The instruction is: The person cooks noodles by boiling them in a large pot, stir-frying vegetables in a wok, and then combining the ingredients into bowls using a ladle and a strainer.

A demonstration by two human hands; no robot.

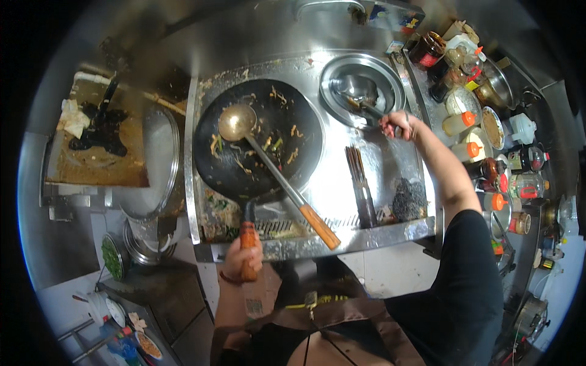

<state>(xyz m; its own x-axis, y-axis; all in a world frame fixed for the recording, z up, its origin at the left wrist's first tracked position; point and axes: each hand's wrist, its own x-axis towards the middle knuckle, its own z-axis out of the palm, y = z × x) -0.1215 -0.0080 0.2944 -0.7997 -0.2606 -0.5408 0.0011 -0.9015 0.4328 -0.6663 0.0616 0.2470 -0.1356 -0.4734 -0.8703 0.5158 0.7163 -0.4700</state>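
Observation:
A black wok (284, 169) with scraps of noodles and greens inside rests on the stainless steel stove counter (339, 169). My left hand (245, 256) is closed around its wooden handle (247, 233). Across the wok lies a long ladle (237, 122), its bowl inside and its wooden grip (320, 226) over the counter's front edge; neither hand touches it. To the right, my right hand (397, 125) grips the handle of a second metal ladle (359, 89), whose bowl is over a steel basin (326, 91). Some dark sauce or food shows at that ladle's bowl.
A bamboo wok brush (361, 187) and a dark scouring pad (409, 199) lie right of the wok. Squeeze bottles (459, 123), jars (428, 49) and bowls crowd the right shelf. At left stand a large pot (171, 169) and a greasy board (100, 169).

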